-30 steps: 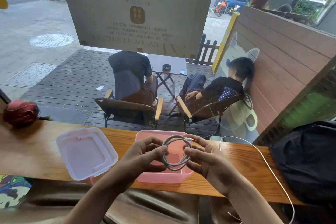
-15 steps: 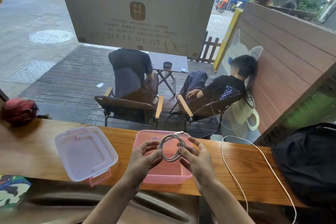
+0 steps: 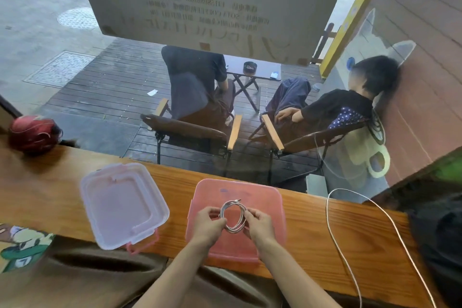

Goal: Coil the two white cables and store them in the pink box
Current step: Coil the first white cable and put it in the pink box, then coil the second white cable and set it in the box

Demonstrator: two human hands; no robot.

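Observation:
The open pink box (image 3: 270,197) sits on the wooden counter in front of me. Over its inside, both hands hold one white cable wound into a small round coil (image 3: 233,216). My left hand (image 3: 208,225) pinches the coil's left side and my right hand (image 3: 260,225) pinches its right side. Whether the coil touches the box floor cannot be told. The second white cable (image 3: 355,265) lies uncoiled in a long loop on the counter to the right of the box, its ends running off the near edge.
The box's clear lid (image 3: 122,204) with a pink latch lies left of the box. A red helmet (image 3: 33,134) rests at the far left. A black bag (image 3: 440,232) occupies the counter's right end. A window pane rises right behind the counter (image 3: 325,232).
Both hands carried the coiled cable forward and lower, from in front of the box to over its inside. The loose cable and the lid stayed put.

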